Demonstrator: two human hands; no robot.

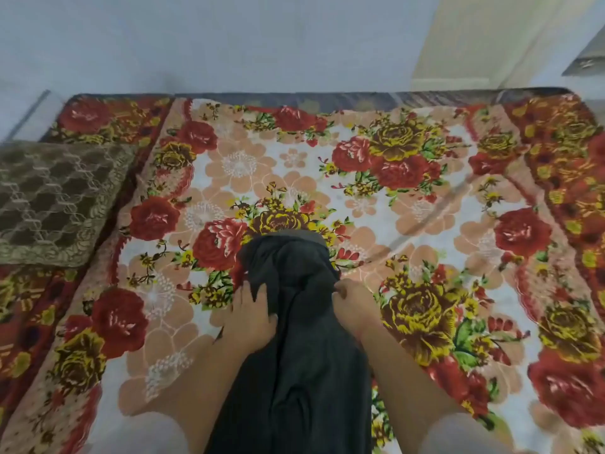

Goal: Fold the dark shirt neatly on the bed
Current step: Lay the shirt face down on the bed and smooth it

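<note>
A brown patterned cushion [55, 201] lies at the left of the bed [425, 224], well apart from the work. Closer in, the left hand [252, 311] holds the left edge of the shirt [294, 371], fingers loosely bent over the cloth. The shirt is bunched into a narrow dark strip near the bed's middle. Its long axis runs from the person straight toward the far wall, ending in a rounded hump. The right hand [352, 301] pinches its right edge, fingers curled tight. Beyond that hand, floral cover spreads to the right.

Bare left hand [250, 317] and right hand [352, 304], forearms uncovered. A pale, whitish left sleeve [140, 434] and right sleeve [468, 434], both short and blurred.
</note>
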